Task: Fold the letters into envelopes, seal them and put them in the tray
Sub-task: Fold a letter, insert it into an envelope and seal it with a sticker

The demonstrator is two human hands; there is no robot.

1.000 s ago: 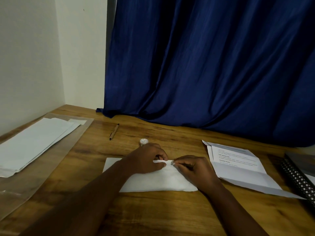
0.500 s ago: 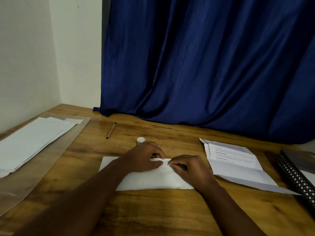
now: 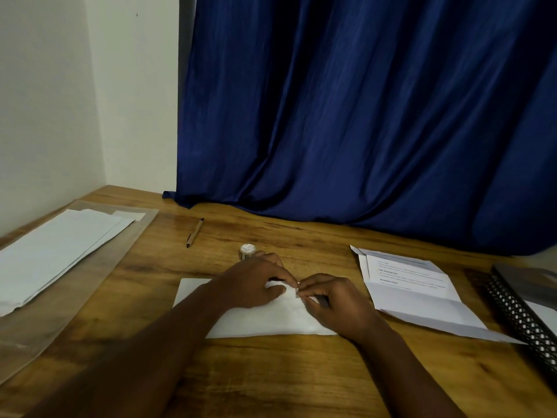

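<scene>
Far left: clear plastic sheet (image 3: 132,233) lying on the wooden table (image 3: 271,375), with a stack of white envelopes (image 3: 51,257) on top of it, against the wall. Next right, a brown pen (image 3: 194,232) lies on the table, well apart from the stack, near the hem of the blue curtain (image 3: 361,116). A small roll of tape (image 3: 247,250) stands just behind the left hand.

Centre: white envelope (image 3: 265,318) flat on the table, long side toward the person, partly covered by both hands. Left hand (image 3: 254,282) rests on the envelope's upper part, fingers bent, thumb and fingertips meeting at the top edge and pinching a small strip of tape (image 3: 297,292) there. Right hand (image 3: 334,300) is curled, thumb and forefinger pinching the same small strip from the other side; the two hands touch at the fingertips. How much of the strip is stuck down cannot be told.

Right of the hands: an unfolded letter (image 3: 413,285) with printed lines lies on an open envelope, creased flaps showing, near the centre envelope but not touching it. Far right edge: black mesh tray (image 3: 518,315), with something dark and a bit of white paper inside, partly cut off by the frame.
</scene>
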